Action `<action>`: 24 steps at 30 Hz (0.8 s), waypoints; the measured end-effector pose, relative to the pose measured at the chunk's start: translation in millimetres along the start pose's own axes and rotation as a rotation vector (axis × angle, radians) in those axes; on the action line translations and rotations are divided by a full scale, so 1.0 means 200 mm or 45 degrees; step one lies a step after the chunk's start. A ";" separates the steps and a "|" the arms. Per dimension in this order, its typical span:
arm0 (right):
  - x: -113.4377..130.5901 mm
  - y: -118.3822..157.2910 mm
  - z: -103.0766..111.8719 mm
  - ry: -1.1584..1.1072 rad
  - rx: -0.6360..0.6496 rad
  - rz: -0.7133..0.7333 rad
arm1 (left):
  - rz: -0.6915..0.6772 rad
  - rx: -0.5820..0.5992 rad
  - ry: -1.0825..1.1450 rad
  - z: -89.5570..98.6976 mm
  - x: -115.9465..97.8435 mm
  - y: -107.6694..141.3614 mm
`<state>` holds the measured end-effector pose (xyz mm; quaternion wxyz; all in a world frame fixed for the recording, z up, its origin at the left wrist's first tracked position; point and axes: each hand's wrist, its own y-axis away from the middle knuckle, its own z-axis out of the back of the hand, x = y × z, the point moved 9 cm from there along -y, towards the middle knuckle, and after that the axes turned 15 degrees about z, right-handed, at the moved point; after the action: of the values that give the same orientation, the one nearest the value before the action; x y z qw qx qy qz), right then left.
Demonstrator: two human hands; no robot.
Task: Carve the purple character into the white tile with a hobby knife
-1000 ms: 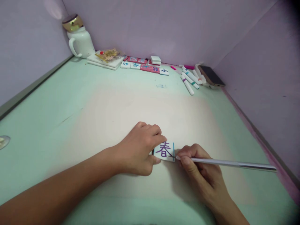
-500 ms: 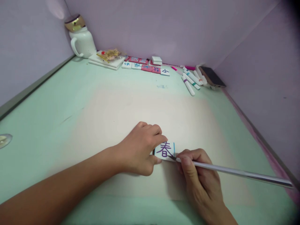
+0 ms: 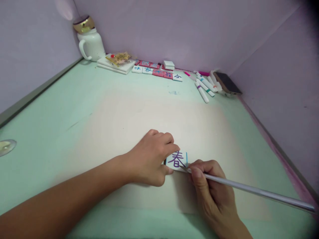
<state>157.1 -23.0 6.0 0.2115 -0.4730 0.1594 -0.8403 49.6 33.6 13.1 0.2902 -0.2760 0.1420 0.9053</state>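
Note:
A small white square tile (image 3: 171, 167) bears a purple Chinese character and a blue line along its right side. My left hand (image 3: 154, 157) pinches it between thumb and forefinger, the fingers covering its left part and upper edge. My right hand (image 3: 211, 186) grips a paintbrush (image 3: 249, 188) with a long silver handle close to its bristles. The dark, pointed brush tip lies over the tile's lower right, by the foot of the character; whether it presses on the surface I cannot tell.
Pale paper (image 3: 139, 116) covers the middle of the green table. Behind are lettered red and white tiles (image 3: 158, 72), a stack of blank tiles (image 3: 168, 64), several markers (image 3: 201, 93), a phone (image 3: 228, 83), a white jug (image 3: 92, 44) and a packet (image 3: 121, 58) on white slabs.
The whole view has shifted slightly, so things appear a little farther right. Both hands keep their grips, and the brush tip stays at nearly the same spot on the tile.

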 end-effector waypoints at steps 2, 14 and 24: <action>0.00 0.00 0.00 0.005 0.014 0.003 | -0.002 -0.003 0.005 0.00 0.00 0.00; 0.02 -0.01 -0.03 0.047 0.054 0.072 | -0.008 -0.007 0.011 0.00 0.00 0.00; 0.03 -0.03 -0.05 0.050 0.120 0.070 | -0.011 -0.023 0.024 0.00 0.00 0.00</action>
<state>145.0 -21.0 9.0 0.2533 -0.4415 0.1366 -0.8499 49.7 33.4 13.5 0.2901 -0.2876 0.1353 0.9027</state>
